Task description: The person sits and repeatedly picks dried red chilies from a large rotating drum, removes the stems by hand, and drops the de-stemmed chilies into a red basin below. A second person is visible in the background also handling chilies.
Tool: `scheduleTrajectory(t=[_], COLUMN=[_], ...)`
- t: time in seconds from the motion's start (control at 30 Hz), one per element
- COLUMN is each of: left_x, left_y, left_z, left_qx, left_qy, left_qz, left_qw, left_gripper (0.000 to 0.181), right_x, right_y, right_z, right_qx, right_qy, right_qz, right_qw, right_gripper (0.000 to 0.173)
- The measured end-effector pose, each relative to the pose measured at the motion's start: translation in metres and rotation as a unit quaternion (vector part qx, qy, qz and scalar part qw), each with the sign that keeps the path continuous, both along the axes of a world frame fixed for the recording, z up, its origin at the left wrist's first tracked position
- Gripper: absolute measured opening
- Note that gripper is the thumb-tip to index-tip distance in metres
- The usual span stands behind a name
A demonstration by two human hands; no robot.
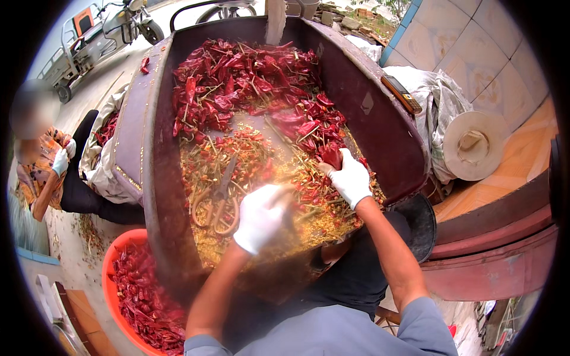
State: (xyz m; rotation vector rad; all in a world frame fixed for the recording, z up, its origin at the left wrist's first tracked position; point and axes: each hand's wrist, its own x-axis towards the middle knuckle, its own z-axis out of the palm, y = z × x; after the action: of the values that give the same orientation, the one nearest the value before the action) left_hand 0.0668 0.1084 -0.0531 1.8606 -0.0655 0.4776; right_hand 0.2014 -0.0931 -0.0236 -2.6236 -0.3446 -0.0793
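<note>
My right hand [352,178], in a white glove, grips a dried red chilli pepper [330,154] by the right side of a dark metal cart bed [373,127]. Blurred by motion, my gloved left hand [262,216] hovers over loose yellow seeds [318,229] and stem scraps. Whether its fingers hold anything cannot be made out. Just left of it lie scissors [226,180] with rust-brown handles, on top of the scraps [249,155]. A heap of dried red chillies [249,73] fills the far end of the bed and runs down its right side.
An orange tub [107,271] of red chillies stands at lower left. Beyond it sits another person [61,161] in white gloves, beside an open sack [95,162]. On the right rim rests a mobile phone [401,94], near a pale hat [473,144] and white sacking [434,100].
</note>
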Motion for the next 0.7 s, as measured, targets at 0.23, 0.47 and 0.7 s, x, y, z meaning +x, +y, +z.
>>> scheduleTrajectory(t=[0.23, 0.47, 0.7], left_x=[-0.005, -0.007, -0.008], left_y=[-0.010, -0.005, 0.011], left_z=[0.000, -0.001, 0.032], left_qx=[-0.179, -0.223, -0.460], left_qy=[0.084, 0.081, 0.035], left_qz=[-0.012, 0.004, -0.034], left_qw=[0.980, 0.971, 0.887], left_gripper=[0.044, 0.029, 0.017], right_x=[-0.079, -0.099, -0.080], right_y=[0.044, 0.061, 0.015], right_z=[0.004, 0.004, -0.002], right_qx=[-0.029, 0.029, 0.416], right_qy=[-0.119, -0.042, 0.305], right_qz=[0.100, 0.085, 0.084], right_qw=[0.987, 0.995, 0.852], right_gripper=[0.048, 0.058, 0.056])
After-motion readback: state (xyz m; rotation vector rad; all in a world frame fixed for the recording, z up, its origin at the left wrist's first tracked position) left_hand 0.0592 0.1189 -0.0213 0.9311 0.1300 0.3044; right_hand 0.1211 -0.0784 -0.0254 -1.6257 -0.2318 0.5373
